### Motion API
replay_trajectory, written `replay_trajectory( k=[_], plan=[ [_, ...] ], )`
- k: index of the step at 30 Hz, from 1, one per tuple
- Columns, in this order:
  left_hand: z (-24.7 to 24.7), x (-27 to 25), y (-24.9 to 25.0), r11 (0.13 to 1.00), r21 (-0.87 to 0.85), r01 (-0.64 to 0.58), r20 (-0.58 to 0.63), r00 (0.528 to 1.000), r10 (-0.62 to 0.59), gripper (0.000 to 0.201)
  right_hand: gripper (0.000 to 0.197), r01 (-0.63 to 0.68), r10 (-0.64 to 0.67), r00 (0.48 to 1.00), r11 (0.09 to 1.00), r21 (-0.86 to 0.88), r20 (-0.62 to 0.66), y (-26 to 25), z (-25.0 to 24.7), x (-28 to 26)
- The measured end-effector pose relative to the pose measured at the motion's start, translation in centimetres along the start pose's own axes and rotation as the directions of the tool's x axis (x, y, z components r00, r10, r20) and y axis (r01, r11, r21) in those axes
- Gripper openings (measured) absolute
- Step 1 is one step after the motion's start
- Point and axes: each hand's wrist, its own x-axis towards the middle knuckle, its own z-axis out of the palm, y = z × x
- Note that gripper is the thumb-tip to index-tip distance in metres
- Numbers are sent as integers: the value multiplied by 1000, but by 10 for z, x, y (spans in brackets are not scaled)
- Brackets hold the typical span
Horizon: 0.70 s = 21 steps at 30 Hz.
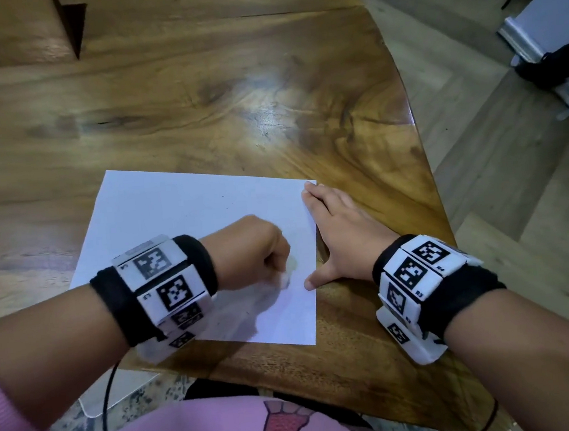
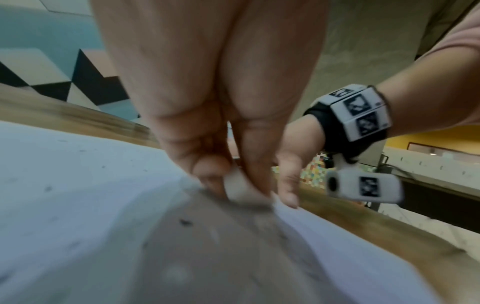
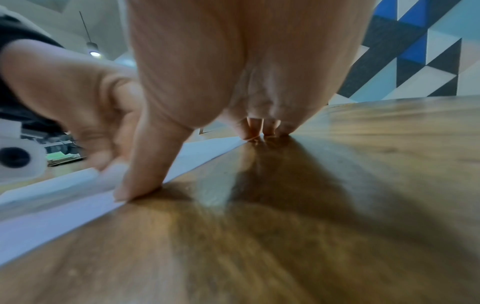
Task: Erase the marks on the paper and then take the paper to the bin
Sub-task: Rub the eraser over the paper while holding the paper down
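A white sheet of paper (image 1: 180, 224) lies flat near the front edge of the wooden table (image 1: 197, 95). My left hand (image 1: 262, 248) is curled over the sheet's right part and pinches a small white eraser (image 1: 284, 280), whose tip presses on the paper (image 2: 64, 185). The eraser (image 2: 237, 189) is blurred in the left wrist view. My right hand (image 1: 336, 231) lies flat with straight fingers along the sheet's right edge, its thumb tip on the paper (image 3: 78, 207) and its fingertips (image 3: 259, 131) at the far corner. Small dark specks dot the sheet.
The table's right edge (image 1: 420, 169) curves just beyond my right hand, with a wood-pattern floor (image 1: 495, 162) past it. A dark bag (image 1: 555, 64) sits by a white unit at the far right. No bin is in view.
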Motion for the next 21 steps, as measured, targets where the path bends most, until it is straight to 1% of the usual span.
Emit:
replay_trajectory(
  k=[1,2,3,4,5,7,8,9,10,11,12,13,14,15,16,17,19,20,21],
  plan=[
    [-4,7,-1,1000,6,25,-100,995,-25,6,133,0,0,1000,1000,0,-1,0,0,0],
    [-7,12,-2,999,7,51,-199,979,-48,7,133,1,-1,1000,1000,0,-4,0,0,0],
    [-8,14,-3,998,-8,64,-256,965,-63,8,133,1,-1,1000,1000,1,-5,0,0,0],
    [-6,12,-4,998,-25,58,-263,963,-62,8,133,3,-3,1000,1000,3,-5,0,1,1],
    [-3,7,-5,999,-33,33,-215,976,-39,8,134,4,-4,1000,1000,7,-6,0,1,1],
    [5,-7,-5,999,-22,-24,-19,1000,23,6,134,6,-5,1000,1000,17,-5,1,1,1],
    [5,-11,-6,999,-7,-34,77,996,34,4,134,9,-9,1000,1000,17,-6,1,1,1],
    [2,-11,-6,1000,3,-31,116,993,31,4,133,11,-11,1000,1000,15,-6,2,1,1],
    [-2,-6,-7,1000,6,-14,82,997,13,5,133,12,-12,1000,1000,11,-5,1,1,1],
    [-8,3,-7,1000,-4,22,-11,1000,-22,6,133,12,-12,1000,1000,7,-5,2,1,1],
    [-15,13,-7,997,-31,73,-133,988,-77,7,133,12,-12,1000,1000,3,-7,2,2,2],
    [-20,23,-7,991,-61,116,-243,962,-127,9,133,10,-10,1000,1000,0,-10,2,2,1],
    [-22,30,-5,987,-82,139,-311,937,-158,10,134,9,-9,1000,1000,0,-10,2,2,1],
    [-20,34,-2,986,-86,140,-328,931,-161,10,134,8,-8,1000,1000,2,-9,1,2,1],
    [-17,34,-1,991,-71,118,-308,942,-134,8,134,6,-6,1000,1000,4,-7,2,2,2],
    [-12,31,1,995,-44,84,-257,962,-93,9,134,5,-5,1000,1000,4,-5,2,2,2],
    [-1,19,3,1000,-19,19,-102,995,-21,9,134,1,-1,1000,1000,9,3,1,2,1],
    [1,14,3,1000,-24,3,-27,1000,-3,7,134,1,-1,1000,1000,13,5,1,2,2],
    [0,12,3,1000,-31,-2,6,1000,2,6,134,1,-1,1000,1000,16,7,1,2,1]
  ],
)
